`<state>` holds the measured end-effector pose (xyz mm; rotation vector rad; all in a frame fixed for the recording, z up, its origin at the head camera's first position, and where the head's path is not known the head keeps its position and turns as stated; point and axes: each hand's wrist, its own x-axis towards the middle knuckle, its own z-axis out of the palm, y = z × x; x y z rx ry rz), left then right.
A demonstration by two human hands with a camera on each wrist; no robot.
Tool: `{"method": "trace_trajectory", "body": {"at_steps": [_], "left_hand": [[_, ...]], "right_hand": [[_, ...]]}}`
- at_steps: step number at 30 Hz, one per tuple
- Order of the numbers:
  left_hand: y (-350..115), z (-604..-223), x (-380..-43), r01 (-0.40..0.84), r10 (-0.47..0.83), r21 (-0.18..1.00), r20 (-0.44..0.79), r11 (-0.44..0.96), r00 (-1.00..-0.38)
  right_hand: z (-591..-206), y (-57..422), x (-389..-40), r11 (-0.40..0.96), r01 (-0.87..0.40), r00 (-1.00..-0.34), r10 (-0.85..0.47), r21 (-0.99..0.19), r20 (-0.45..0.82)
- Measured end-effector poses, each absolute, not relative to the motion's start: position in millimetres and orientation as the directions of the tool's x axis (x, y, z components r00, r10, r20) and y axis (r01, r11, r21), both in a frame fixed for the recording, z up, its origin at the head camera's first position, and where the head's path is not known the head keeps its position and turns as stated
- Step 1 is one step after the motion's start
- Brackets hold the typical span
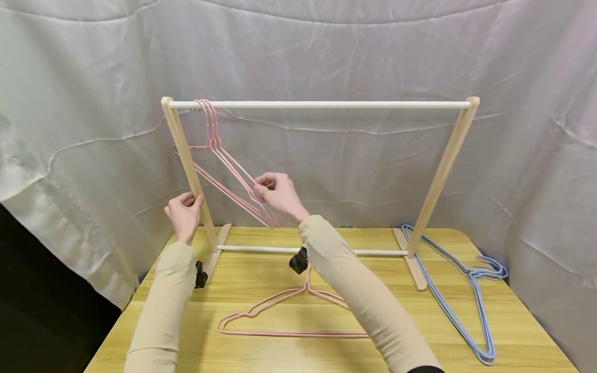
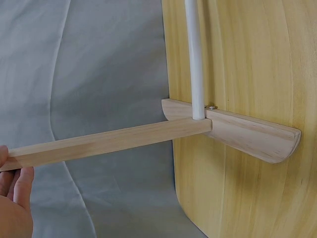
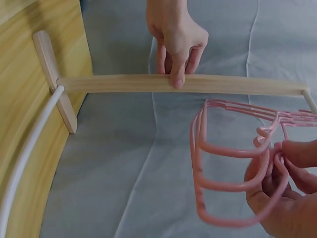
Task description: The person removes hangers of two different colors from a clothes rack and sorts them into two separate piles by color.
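Three pink hangers (image 1: 213, 141) hang by their hooks near the left end of the rack's white top rail (image 1: 326, 104). My right hand (image 1: 282, 196) pinches the nearest hanger at its shoulder, seen close up in the right wrist view, where the pink wire (image 3: 223, 187) bends in stacked loops beside the fingers. With thumb and fingers, my left hand (image 1: 183, 216) grips the left wooden post (image 1: 183, 150) partway up. In the left wrist view only part of that hand (image 2: 17, 203) shows, at the post's upper end.
More pink hangers (image 1: 291, 333) lie on the wooden table (image 1: 261, 357), partly hidden by the right sleeve. Several blue hangers (image 1: 480, 305) lie by the rack's right foot (image 1: 412, 264). A white lower bar (image 1: 261, 249) joins the posts. Grey curtain (image 1: 326, 62) surrounds the table's back and sides.
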<state>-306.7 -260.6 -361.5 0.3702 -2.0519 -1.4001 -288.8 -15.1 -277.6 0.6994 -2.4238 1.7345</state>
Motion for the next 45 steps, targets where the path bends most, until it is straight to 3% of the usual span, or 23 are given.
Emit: {"method": "trace_trajectory", "body": {"at_steps": [13, 45], "left_hand": [[-262.4, -359.9, -306.3, 0.119, -0.545, 0.908, 0.342, 0.402, -0.766], [-260.1, -359.5, -305.9, 0.108, -0.558, 0.907, 0.340, 0.407, -0.757]], "right_hand": [[-275.8, -15.6, -286.0, 0.246, -0.450, -0.893, -0.145, -0.858, 0.427], [-288.8, 43.5, -262.6, 0.131, -0.569, -0.822, -0.088, -0.812, 0.562]]}}
